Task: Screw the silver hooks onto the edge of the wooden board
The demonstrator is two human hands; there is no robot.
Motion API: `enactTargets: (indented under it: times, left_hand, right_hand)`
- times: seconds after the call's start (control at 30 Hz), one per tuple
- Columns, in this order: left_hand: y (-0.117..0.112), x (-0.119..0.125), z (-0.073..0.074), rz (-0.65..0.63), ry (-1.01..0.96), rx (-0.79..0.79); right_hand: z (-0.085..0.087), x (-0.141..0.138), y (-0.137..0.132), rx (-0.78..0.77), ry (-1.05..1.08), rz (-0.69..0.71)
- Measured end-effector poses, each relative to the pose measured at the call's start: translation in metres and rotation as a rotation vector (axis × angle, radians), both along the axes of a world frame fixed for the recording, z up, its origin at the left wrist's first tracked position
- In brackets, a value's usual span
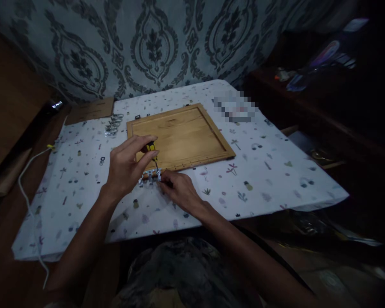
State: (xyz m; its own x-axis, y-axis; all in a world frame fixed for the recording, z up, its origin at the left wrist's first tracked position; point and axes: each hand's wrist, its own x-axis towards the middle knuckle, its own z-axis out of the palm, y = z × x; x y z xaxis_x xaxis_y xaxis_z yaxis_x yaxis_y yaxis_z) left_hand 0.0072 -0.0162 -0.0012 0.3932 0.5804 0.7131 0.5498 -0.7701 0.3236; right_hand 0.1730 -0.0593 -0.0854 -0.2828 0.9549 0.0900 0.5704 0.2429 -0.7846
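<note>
While I watch from far away through the head camera, the left hand [124,164] grips a screwdriver [151,149] by its yellow and black handle, with the shaft pointing down at a metal bracket [159,174]. The right hand [182,190] is curled at this same bracket; whether its fingers pinch it, I cannot tell. The wooden panel [182,137] lies near the middle of the cloth-covered table [276,194], and the bracket is on the side facing the table's near edge. In my judgement, if the shaft leans, the tip could slip and scratch the wood or poke the right fingers, which are just beside. The panel could also slide toward the far edge under a strong push, because I see no clamp on it. The dim light could hide a badly seated tip.
</note>
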Motion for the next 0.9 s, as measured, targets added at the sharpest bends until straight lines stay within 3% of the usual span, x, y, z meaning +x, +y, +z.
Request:
enactTargets:
  times: [0.47,0.9]
  left_hand:
    - [0.0057,-0.0057,0.0037,-0.117,-0.009,-0.048]
    - [0.0044,-0.0065,0.0044,-0.128,-0.004,-0.074]
  right_hand:
    - [-0.0039,0.0,0.0005,0.025,-0.017,0.006]
    - [-0.0044,-0.0006,0.0004,0.026,-0.017,-0.012]
